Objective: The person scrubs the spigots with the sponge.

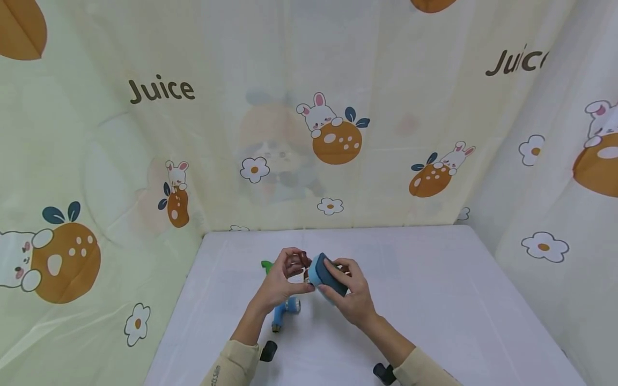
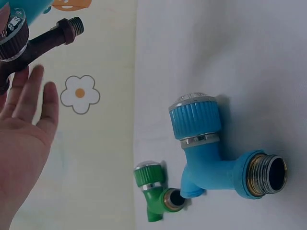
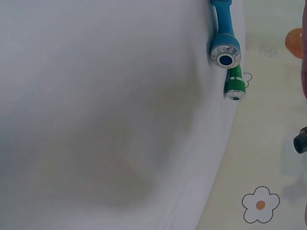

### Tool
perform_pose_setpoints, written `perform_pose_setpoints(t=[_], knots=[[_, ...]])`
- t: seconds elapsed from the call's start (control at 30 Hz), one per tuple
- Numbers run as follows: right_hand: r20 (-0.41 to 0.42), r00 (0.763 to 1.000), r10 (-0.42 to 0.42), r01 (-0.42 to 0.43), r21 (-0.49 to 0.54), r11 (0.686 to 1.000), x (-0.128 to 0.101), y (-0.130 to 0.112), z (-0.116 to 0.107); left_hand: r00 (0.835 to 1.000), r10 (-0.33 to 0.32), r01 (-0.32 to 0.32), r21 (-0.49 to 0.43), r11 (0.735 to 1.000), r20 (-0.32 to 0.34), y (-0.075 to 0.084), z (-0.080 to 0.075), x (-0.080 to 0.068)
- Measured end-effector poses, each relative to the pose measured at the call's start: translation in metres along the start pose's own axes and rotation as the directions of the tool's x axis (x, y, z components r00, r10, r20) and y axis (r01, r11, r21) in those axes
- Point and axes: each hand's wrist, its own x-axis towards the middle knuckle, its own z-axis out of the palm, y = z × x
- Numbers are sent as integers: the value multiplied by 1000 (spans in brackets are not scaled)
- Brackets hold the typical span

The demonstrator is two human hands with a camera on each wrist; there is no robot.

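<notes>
In the head view my left hand (image 1: 282, 279) holds a dark brown-red water tap (image 2: 45, 47) with a ribbed knob and a threaded end. Fingers and thumb stand on either side of it. My right hand (image 1: 356, 297) grips a rounded two-tone blue block (image 1: 329, 276), light blue on one side and dark blue on the other, close against the tap's knob. Whether it is a sponge or a brush I cannot tell. At the right wrist view's edge only the tap's threaded end (image 3: 301, 141) and a sliver of hand show.
A blue tap (image 2: 206, 167) lies on the white tabletop (image 1: 425, 300) below my left hand. Beyond it lies a green tap (image 2: 156, 191), partly hidden by that hand in the head view. A printed curtain (image 1: 222, 134) hangs behind the table.
</notes>
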Motion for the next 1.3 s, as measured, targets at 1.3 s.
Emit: perform_pose_setpoints(t=[1.3], knots=[[-142,968,205,-216,-66,974,16,-8,4,982,188,-176,428,887,13,24,31,1]])
